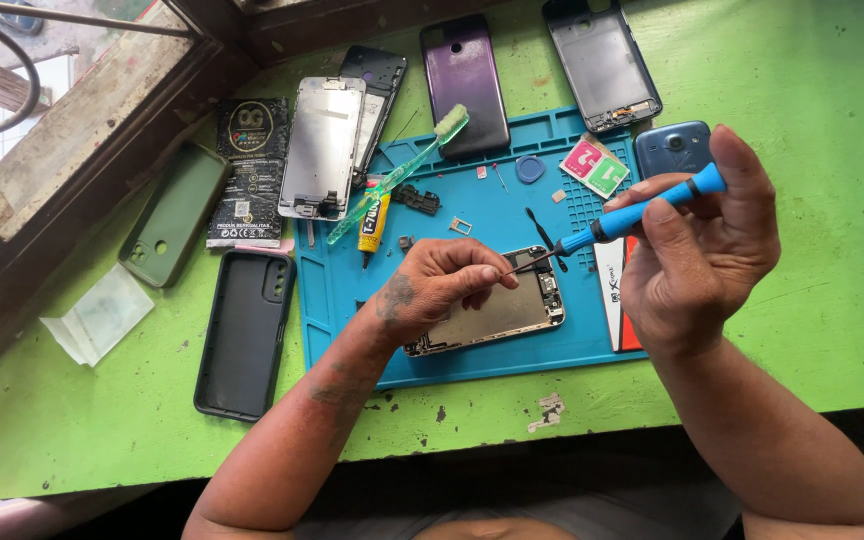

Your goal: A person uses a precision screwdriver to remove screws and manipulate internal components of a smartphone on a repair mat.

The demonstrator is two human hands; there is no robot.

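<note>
An opened phone body (497,315) lies on a blue work mat (472,200). My left hand (432,290) rests on it, thumb and forefinger pinched at the metal tip of a blue screwdriver (642,210). My right hand (702,250) grips the screwdriver's handle above the mat's right edge, with the forefinger on its end cap. The tip hovers just above the phone's upper right corner.
On the mat lie a green toothbrush (402,175), a yellow glue tube (374,225), a round blue pick (529,168) and small parts. Around it on the green table (812,100) are phone screens, back covers, a black case (247,330), a green case (174,215), a blue phone (674,148).
</note>
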